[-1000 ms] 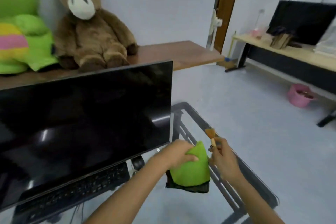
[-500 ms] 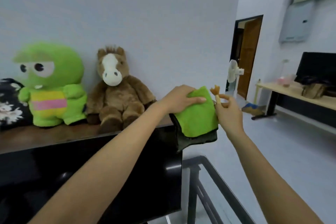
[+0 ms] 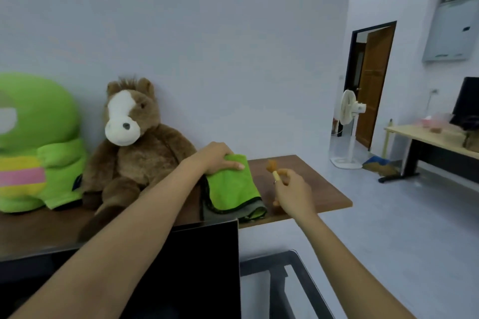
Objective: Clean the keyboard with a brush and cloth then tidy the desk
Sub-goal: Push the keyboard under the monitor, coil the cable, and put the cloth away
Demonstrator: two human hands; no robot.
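Observation:
A folded green cloth (image 3: 230,188) with a dark edge lies on the brown wooden shelf (image 3: 311,184) behind the monitor. My left hand (image 3: 216,156) rests on the cloth's far end, fingers closed over it. My right hand (image 3: 291,193) hovers just right of the cloth and pinches a small brush (image 3: 273,169) with orange bristles pointing up. The keyboard is out of view.
A brown plush horse (image 3: 129,150) and a green plush toy (image 3: 36,145) sit on the shelf left of the cloth. The black monitor (image 3: 202,267) fills the lower middle. A glass desk edge (image 3: 298,280), a white fan (image 3: 348,111) and another desk (image 3: 425,140) are at right.
The view tilted up from the desk to the shelf. Both hands rose and reached forward; the cloth went from held in the air to lying on the shelf.

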